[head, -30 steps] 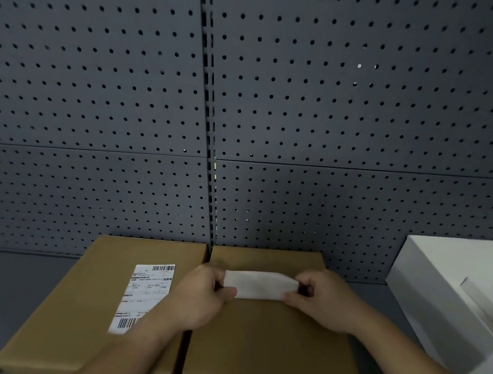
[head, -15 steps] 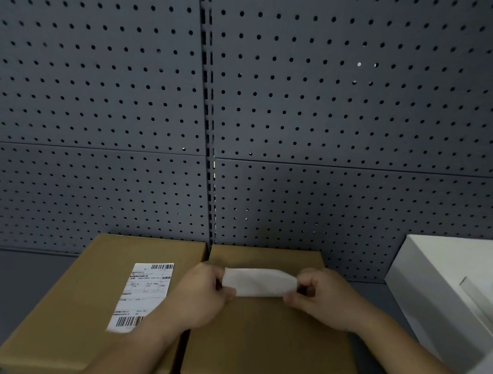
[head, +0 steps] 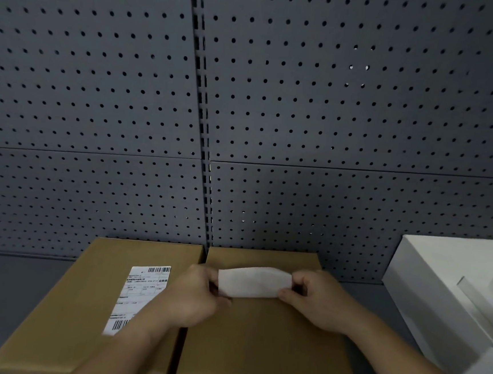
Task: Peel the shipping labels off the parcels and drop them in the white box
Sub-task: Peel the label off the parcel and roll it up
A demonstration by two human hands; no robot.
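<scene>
Label (head: 253,282) barely shifts from a moment ago: we keep it pinched between left hand (head: 197,296) and right hand (head: 316,300), white box (head: 428,280) waiting at three o'clock.

A packing workstation: grey pegboard wall (head: 305,117) behind labelled cardboard parcels (head: 79,306)
</scene>
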